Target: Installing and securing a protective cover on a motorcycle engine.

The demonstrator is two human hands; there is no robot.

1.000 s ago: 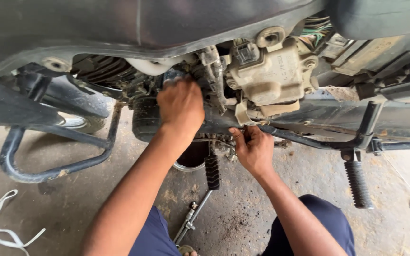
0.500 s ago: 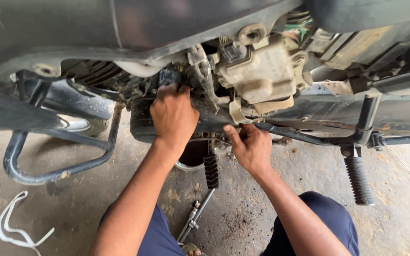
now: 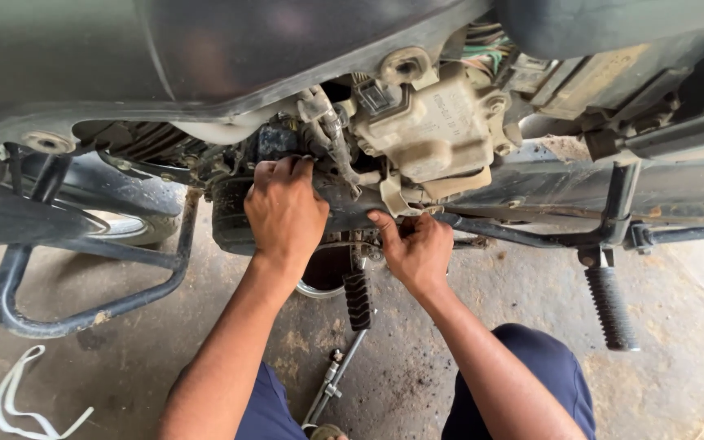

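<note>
**Both hands up under the motorcycle engine**

The person crouches on the concrete floor (image 3: 466, 358) beside a motorcycle, reaching into the underside of the engine (image 3: 344, 195). The left hand (image 3: 285, 210) is curled over the dark lower casing, fingers hooked onto its upper edge just below the tan carburettor body (image 3: 433, 130). The right hand (image 3: 417, 248) is closed around something small at the bottom edge of the casing, thumb pointing up — what it grips is hidden by the fingers, so I cannot tell if it is a bolt or a tool. The hands are near each other but apart.

To work well here, I judge the left hand should brace steadily while the right turns in short, controlled strokes, keeping the wrist clear of the ribbed footpeg (image 3: 358, 300) directly beneath. A ratchet wrench (image 3: 334, 383) lies on the floor between the knees — within easy reach. The curved crash guard (image 3: 83, 301) sits well to the left.
</note>
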